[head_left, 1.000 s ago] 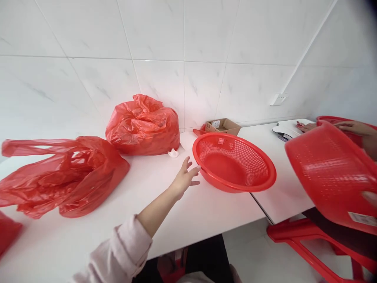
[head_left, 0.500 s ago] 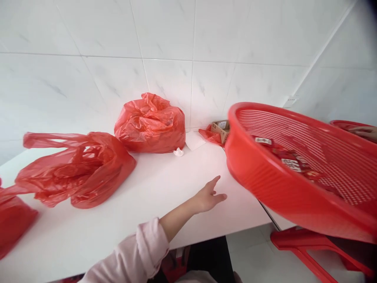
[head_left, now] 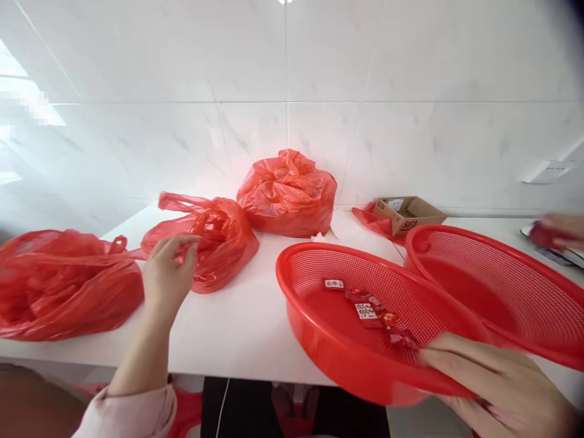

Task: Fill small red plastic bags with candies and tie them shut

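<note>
My right hand grips the near right rim of a red plastic basket, thumb below and fingers over the edge. The basket lies slightly tilted at the table's front edge. Several small red packets with white labels are inside it. My left hand is raised in front of a red plastic bag with loop handles. Its fingers are loosely curled, with a gap to the thumb, and I see nothing held. Left of it sits another full red plastic bag.
A third red bag stands against the tiled wall, a crumpled tissue beside it. A second red basket and an open cardboard box are on the right. At the far right, another person's blurred hand is over something red.
The basket has come down and left onto the table, and my right hand now shows on its rim. My left hand has moved left to the bags. The view has turned right.
</note>
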`<control>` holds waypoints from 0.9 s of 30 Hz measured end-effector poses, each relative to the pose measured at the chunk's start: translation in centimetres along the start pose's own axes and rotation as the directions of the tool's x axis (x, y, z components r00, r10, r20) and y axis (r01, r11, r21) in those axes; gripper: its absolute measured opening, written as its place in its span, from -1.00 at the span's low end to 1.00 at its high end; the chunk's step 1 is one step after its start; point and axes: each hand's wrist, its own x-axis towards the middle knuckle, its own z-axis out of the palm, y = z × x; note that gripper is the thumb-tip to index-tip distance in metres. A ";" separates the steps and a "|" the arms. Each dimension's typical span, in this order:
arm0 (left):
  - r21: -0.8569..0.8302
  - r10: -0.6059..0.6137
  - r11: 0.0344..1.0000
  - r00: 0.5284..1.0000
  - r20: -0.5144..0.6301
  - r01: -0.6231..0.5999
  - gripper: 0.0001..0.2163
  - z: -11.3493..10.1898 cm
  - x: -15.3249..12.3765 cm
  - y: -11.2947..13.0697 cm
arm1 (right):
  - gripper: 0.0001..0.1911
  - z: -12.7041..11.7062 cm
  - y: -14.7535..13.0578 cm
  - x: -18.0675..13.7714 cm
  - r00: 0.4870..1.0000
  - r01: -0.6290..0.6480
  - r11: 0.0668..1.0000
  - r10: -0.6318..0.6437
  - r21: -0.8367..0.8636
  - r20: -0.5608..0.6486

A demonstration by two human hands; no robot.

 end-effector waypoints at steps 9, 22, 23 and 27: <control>0.188 -0.153 0.974 0.975 0.160 0.122 -0.62 1.4 4.5 -3.9 | -0.67 4.9 1.2 0.6 0.996 -0.037 0.983 0.051 -0.178 0.078; -0.818 -0.370 0.574 0.901 -0.225 0.031 -0.80 -0.8 1.7 0.9 | -0.63 8.9 -0.4 4.5 0.928 -0.365 0.925 0.351 0.106 0.129; -0.841 -0.350 0.531 0.931 -0.100 0.109 -0.83 -0.2 0.5 1.6 | -0.61 8.5 -1.5 5.6 0.921 -0.389 0.894 0.367 0.224 0.133; -0.804 -0.220 0.441 0.916 0.334 0.399 -0.82 3.6 -6.5 5.0 | -0.52 8.6 -6.7 9.8 0.889 -0.421 0.600 0.424 0.680 0.175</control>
